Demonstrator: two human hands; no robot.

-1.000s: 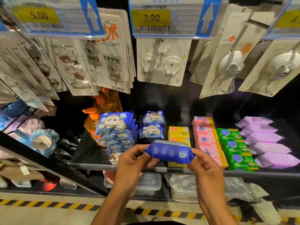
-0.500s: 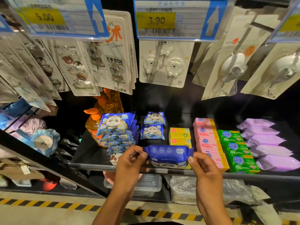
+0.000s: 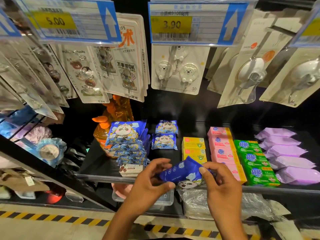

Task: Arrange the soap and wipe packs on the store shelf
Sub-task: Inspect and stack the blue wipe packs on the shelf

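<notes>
So, held wipe pack: dark blue, tilted with its right end higher, a panda face showing on the lower side; it's up in the air just over the front edge of the shelf, in front of the yellow soap boxes.
Left hand: grasping the pack's left end, thumb under it and fingers curled above.
Right hand: pinching the right end, thumb on top.
Left of the pack: a leaning stack of panda wipe packs, with a little white box at its front and an orange pump bottle just beside it.
Behind the pack: two small panda packs one behind the other, near the yellow boxes.
Right of the pack: a row of pink soap bars, then green soap bars touching them, then purple wipe packs at the far right.
Up top: carded bear hooks hanging under price tags reading 5.00 and 3.90.
Floor: yellow-black hazard stripe.
</notes>
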